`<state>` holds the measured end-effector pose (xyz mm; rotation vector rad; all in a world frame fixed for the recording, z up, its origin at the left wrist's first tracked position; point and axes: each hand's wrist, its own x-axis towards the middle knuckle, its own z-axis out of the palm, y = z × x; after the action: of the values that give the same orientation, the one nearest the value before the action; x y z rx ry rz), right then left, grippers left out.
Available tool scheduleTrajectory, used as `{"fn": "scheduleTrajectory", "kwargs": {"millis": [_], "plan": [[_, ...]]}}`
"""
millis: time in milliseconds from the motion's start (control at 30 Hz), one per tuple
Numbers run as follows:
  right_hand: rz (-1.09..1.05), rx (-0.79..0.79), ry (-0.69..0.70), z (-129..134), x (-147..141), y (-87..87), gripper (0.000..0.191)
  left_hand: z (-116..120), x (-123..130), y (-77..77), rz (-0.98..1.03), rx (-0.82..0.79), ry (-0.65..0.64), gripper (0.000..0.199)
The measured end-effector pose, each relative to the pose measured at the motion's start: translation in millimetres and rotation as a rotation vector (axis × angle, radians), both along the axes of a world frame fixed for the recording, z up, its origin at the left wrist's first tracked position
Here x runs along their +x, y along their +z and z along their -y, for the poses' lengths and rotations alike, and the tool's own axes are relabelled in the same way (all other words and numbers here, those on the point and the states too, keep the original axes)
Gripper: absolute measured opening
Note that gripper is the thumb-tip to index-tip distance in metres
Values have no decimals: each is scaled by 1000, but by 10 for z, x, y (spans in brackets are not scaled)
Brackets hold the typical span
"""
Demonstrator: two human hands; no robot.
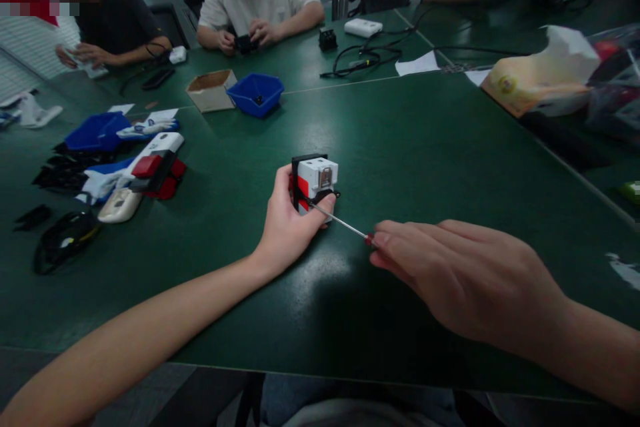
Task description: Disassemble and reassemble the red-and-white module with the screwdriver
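Hands (293,227) (460,273) grip white device (311,172) and screwdriver (345,223), thumb (321,209) partly hiding device, blue bin (257,108) beyond.

Bare hands (290,227), forearms (150,313) — bluish trousers (285,395)

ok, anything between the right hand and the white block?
Nothing loose visible. The screwdriver in the right hand spans the gap to the white block. At the block, the left hand's thumb is right by the shaft's far end. The nearer blue bin sits beyond, off that line.
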<state>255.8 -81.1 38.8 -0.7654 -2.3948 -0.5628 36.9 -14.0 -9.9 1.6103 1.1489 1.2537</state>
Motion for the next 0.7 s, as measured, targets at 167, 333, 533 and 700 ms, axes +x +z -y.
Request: {"fn": "scheduleTrajectory", "kwargs": {"millis": [167,333,533,700], "plan": [[4,-1,-78,-54,53,-15,30,22,-3,12,14,-32,-14,46],[-26,-24,62,-64,7,-25,15,13,-1,16,21,-23,-2,44],[-9,-34,106,-31,22,-71,11,9,11,34,16,-26,-1,45],[-104,-115,105,-86,166,-91,18,12,14,32,37,-77,-18,50]]}}
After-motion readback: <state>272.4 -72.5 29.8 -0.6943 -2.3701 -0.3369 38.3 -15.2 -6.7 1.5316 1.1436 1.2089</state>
